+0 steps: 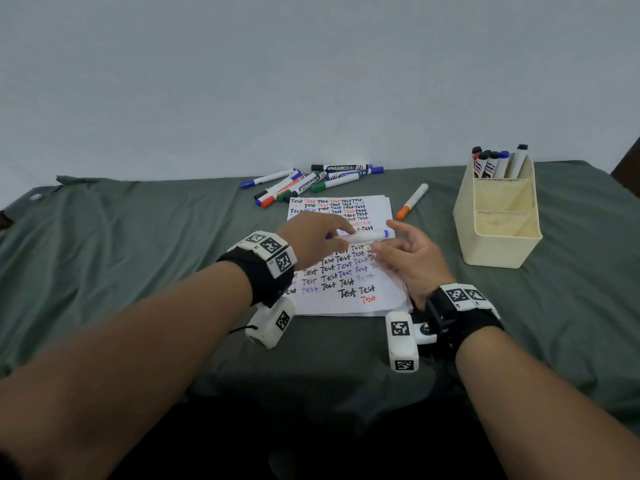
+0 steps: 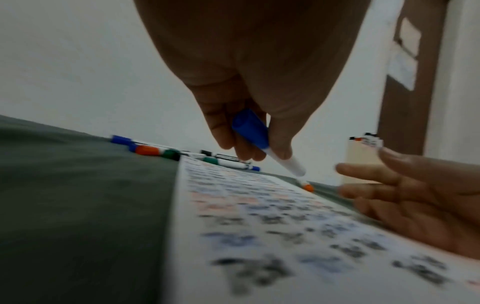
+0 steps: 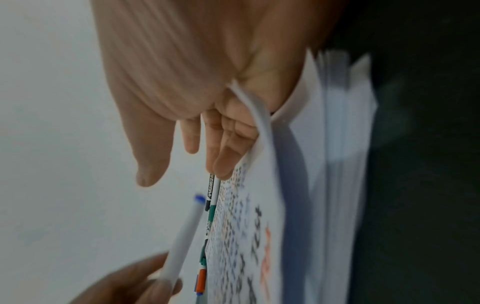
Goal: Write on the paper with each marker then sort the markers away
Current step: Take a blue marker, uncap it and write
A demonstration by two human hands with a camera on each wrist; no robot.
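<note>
My left hand (image 1: 337, 237) grips a white marker with blue ends (image 1: 369, 234) and holds it level above the paper (image 1: 332, 306), its far end pointing right. In the left wrist view the marker's blue cap (image 2: 250, 128) sits between thumb and fingers. My right hand (image 1: 401, 247) is open with fingers spread, its edge resting on the right side of the paper, fingertips just short of the marker's end. The sheet is covered with "Test" in black, blue and red. The right wrist view shows the marker (image 3: 182, 236) below my right hand's open fingers (image 3: 226, 160).
A pile of loose markers (image 1: 311, 181) lies beyond the paper, and one orange-capped marker (image 1: 414, 200) lies to its upper right. A cream organizer (image 1: 498, 244) at the right holds several markers (image 1: 495, 164) in its back compartment. Green cloth (image 1: 138, 254) covers the table.
</note>
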